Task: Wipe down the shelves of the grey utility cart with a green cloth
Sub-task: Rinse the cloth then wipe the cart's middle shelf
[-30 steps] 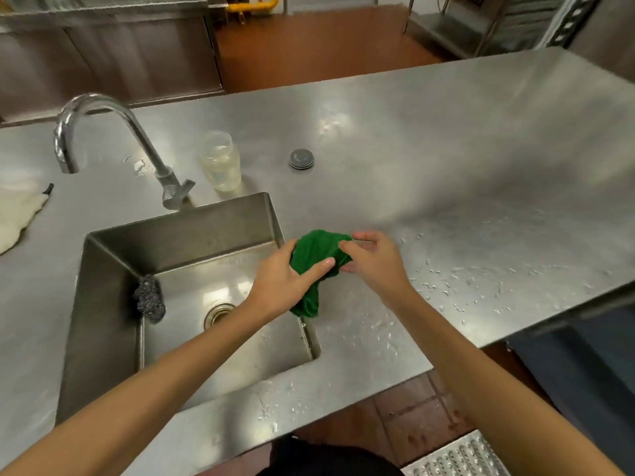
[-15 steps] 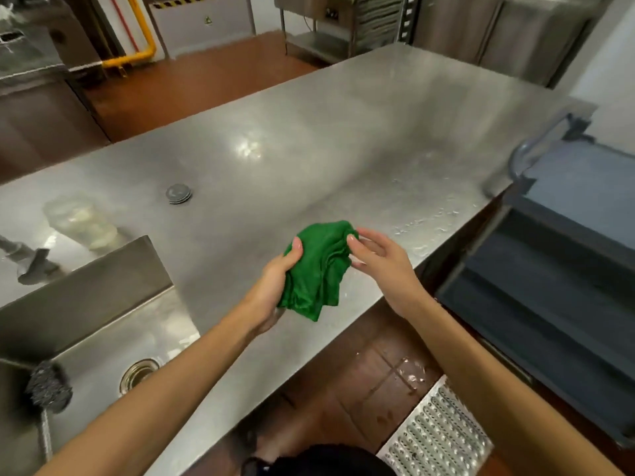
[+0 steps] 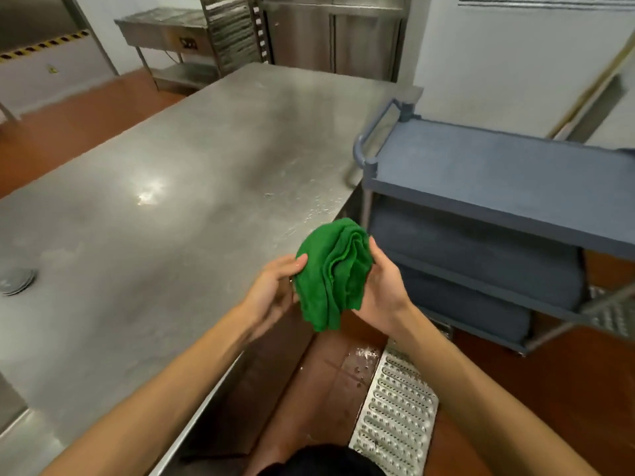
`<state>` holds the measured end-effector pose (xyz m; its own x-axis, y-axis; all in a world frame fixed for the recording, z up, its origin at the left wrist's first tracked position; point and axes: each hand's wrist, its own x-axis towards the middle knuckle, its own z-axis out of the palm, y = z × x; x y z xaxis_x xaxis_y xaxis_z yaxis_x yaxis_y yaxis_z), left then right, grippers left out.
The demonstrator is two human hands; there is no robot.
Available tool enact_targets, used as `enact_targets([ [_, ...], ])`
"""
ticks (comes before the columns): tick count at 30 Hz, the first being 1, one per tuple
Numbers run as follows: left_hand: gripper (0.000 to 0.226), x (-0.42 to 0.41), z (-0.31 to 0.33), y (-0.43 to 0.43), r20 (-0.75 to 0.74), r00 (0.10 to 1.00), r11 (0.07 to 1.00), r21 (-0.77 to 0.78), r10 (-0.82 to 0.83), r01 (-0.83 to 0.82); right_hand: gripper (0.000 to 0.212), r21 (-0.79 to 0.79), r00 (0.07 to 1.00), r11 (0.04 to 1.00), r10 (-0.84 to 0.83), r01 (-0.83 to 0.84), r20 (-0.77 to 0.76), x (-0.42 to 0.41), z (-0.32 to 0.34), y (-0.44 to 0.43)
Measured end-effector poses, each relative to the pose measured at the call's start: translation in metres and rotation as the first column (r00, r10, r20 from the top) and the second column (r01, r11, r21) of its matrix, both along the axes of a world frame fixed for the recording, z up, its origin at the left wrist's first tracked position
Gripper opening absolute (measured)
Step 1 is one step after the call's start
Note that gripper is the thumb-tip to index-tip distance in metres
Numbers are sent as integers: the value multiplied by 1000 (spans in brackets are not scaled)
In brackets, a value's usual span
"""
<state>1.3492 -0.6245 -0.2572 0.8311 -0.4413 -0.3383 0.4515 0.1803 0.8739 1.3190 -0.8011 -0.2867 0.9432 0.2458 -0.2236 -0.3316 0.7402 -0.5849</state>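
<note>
- Two hands hold one green cloth point(image 3: 331, 273), bunched into loose vertical folds, in the air at the middle of the head view.
- Cloth position: above the near right edge of the steel counter point(image 3: 171, 201), in front of the lower shelves of the grey utility cart point(image 3: 498, 173), touching neither.
- Left hand point(image 3: 271, 290): grips the left side of the cloth, thumb laid on its front face; the other fingers are hidden behind the fabric.
- Right hand point(image 3: 381, 286): cups the right side of the cloth, palm turned inward, thumb lying up along the cloth's right edge.
- Both forearms are bare and reach in from the bottom of the view.
- Cart: stands just beside the right end of the counter, with three shelves visible, one above another. A curved handle point(image 3: 369, 132) is fitted at the cart end nearest the counter.
- Counter: the surface carries water droplets near its right edge. A round grey disc point(image 3: 15, 280) lies at the far left.
- Floor: reddish-brown, with a perforated metal grate point(image 3: 395, 413) set in it below the hands and wet spots just beside the grate.
- Background: a steel side table point(image 3: 165, 29) and a tall tray rack point(image 3: 233, 29) stand beyond the counter. A pale stick point(image 3: 591, 80) leans against the wall behind the cart.
</note>
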Motion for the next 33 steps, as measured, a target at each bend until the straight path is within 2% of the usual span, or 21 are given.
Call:
enact_targets([
  [3,37,8,-4,-35,41,990,988,83,-134,130,48,-126,997,989,-71,71,8,-10,1,-46],
  [6,19,16,-9,-68,130,978,978,151,-166,146,48,-198,989,969,-143,145,25,-21,-1,-83],
  [10,21,39,-15,-107,298,929,962,224,-219,155,45,-374,972,899,-190,229,138,-32,1,-116],
  [13,23,58,-18,-135,354,893,951,234,-277,202,36,-648,970,721,-171,243,174,-32,3,-137],
  [16,20,84,-22,-161,387,862,937,247,-329,246,28,-791,968,559,-185,248,173,-23,-1,-161],
  [19,21,119,-22,-184,448,796,910,275,-407,310,28,-850,974,485,-187,205,128,-7,-2,-188],
  [22,25,160,-20,-205,518,687,858,366,-510,361,30,-897,977,412,-193,160,85,14,-5,-211],
  [27,27,228,-16,-238,558,538,775,462,-632,432,38,-981,968,144,-230,133,98,50,-12,-248],
  [30,31,264,-18,-253,556,484,736,537,-676,412,50,-993,959,69,-273,90,68,70,-13,-273],
  [33,32,290,-25,-264,533,428,683,607,-730,407,49,-999,965,-32,-258,29,36,88,-14,-290],
])
